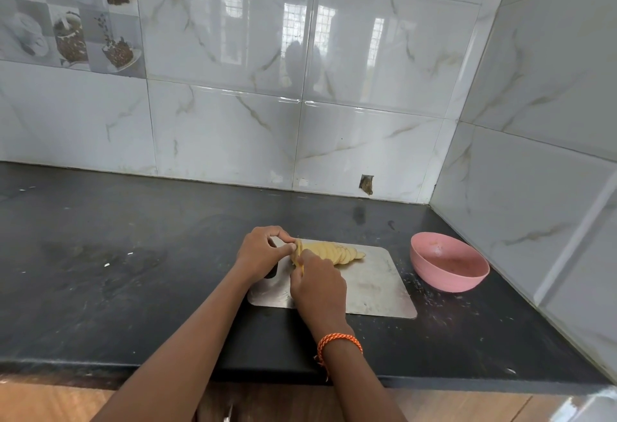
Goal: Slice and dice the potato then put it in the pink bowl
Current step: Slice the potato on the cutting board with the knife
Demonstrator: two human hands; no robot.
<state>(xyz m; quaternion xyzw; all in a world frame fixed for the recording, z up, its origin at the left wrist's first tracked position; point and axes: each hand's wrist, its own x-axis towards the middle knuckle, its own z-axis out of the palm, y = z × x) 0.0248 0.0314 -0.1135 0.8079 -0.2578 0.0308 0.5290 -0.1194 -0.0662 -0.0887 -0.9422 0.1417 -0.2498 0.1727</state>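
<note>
Centre of the frame, on the steel board (374, 288), my left hand (258, 253) is pinching the potato (329, 252) end, right hand (317, 283) gripping a knife. Slices look wet, slippery; pink bowl (449, 263) waiting right.

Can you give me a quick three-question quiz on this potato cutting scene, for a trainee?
1. True or false: the pink bowl already holds potato pieces.
2. On which side of the metal cutting board does the bowl sit: A) the person's left, B) the person's right, C) on the board itself?
3. What state is the potato in under the left hand and right hand?

Key
1. False; no potato pieces show inside it.
2. B; it stands on the dark counter to the right, off the board.
3. Cut into thin rounds leaning in a row, not yet diced.
</note>
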